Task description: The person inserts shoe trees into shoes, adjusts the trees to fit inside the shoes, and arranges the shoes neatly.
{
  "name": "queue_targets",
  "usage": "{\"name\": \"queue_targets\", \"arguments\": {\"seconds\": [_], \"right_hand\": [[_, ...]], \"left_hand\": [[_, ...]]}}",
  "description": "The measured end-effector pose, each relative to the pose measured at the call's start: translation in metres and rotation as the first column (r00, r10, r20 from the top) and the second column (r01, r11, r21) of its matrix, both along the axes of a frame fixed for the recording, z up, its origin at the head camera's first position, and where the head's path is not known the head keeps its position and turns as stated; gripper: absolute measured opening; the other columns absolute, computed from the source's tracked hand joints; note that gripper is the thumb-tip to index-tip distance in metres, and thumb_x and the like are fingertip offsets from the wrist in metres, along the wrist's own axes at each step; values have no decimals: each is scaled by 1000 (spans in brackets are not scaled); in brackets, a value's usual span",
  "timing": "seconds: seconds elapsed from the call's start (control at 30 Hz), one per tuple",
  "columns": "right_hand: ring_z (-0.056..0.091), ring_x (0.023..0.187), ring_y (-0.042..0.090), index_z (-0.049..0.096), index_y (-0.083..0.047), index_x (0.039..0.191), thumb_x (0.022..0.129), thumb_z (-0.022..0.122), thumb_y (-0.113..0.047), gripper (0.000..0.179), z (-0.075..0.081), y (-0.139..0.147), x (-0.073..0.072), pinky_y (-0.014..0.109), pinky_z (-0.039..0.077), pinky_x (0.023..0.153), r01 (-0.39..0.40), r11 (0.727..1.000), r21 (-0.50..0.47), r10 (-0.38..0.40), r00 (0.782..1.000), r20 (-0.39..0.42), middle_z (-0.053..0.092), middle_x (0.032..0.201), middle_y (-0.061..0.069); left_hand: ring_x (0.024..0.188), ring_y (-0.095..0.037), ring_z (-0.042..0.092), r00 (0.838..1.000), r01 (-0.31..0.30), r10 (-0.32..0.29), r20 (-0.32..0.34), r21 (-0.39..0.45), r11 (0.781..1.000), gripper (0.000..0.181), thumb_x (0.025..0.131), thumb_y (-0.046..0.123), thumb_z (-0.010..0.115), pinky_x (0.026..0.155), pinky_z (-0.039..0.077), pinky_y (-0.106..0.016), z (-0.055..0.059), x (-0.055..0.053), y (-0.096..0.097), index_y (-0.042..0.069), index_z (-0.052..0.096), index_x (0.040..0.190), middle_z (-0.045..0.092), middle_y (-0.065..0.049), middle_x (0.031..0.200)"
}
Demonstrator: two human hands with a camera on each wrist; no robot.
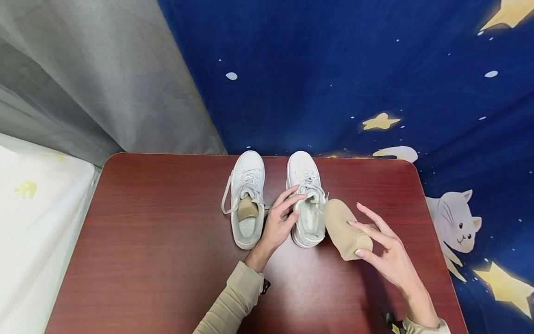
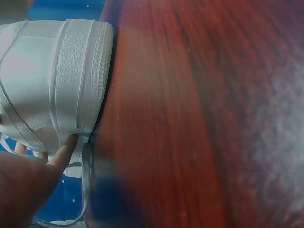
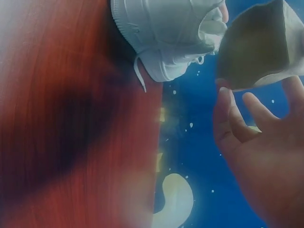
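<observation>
Two white lace-up sneakers stand side by side, toes toward the back edge. My left hand (image 1: 281, 222) rests at the right sneaker (image 1: 303, 162), with its fingers stretched over the collar and tongue. In the left wrist view a fingertip meets the side of a white sneaker (image 2: 35, 80). To the right of that sneaker, my right hand (image 1: 385, 253) pinches a beige molded shoe insert (image 1: 344, 227) by one end, thumb against fingers. The right wrist view shows the insert's hollow side (image 3: 259, 52). Another beige insert (image 1: 247, 208) sits inside the left sneaker (image 1: 250, 162).
The sneakers stand on a reddish-brown wooden table (image 1: 167, 255), close to its back edge. Behind it hang a grey curtain (image 1: 125, 83) and a blue curtain (image 1: 313, 69) with stars and a cat. Loose laces (image 1: 226, 195) hang from the left sneaker.
</observation>
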State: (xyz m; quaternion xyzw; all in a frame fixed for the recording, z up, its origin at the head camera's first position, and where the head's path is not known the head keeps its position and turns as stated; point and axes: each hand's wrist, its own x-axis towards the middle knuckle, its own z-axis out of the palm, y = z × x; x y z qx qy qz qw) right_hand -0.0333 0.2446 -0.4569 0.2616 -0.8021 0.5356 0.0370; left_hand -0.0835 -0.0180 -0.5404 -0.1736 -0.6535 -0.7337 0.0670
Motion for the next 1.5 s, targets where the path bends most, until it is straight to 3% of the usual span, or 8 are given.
{"name": "queue_targets", "arguments": {"seconds": [0.53,0.83,1.5], "right_hand": [[60,112,16,65,6,124,71,79,7,56,11,-9,4,18,40,98,-76,995,57,74,997,24,40,148,30],[59,119,12,63,2,128,83,76,-5,47,12,-12,4,21,33,106,-105,993,59,101,992,70,37,149,30],[58,123,15,59,9,129,88,73,-9,46,-3,-28,4,20,36,104,-125,990,-58,130,988,89,34,149,31]], "left_hand": [[127,-47,49,1000,-3,3,6,-22,1000,36,87,-19,54,90,49,-47,2,0,-1,-12,63,122,42,-32,144],[126,-47,50,1000,-9,9,-7,-19,1000,35,87,-18,55,86,49,-48,1,0,-1,-13,63,121,43,-32,144],[127,-47,49,1000,-23,23,-6,-45,999,34,87,-18,55,91,50,-46,4,0,0,-13,63,120,44,-33,143]]}}
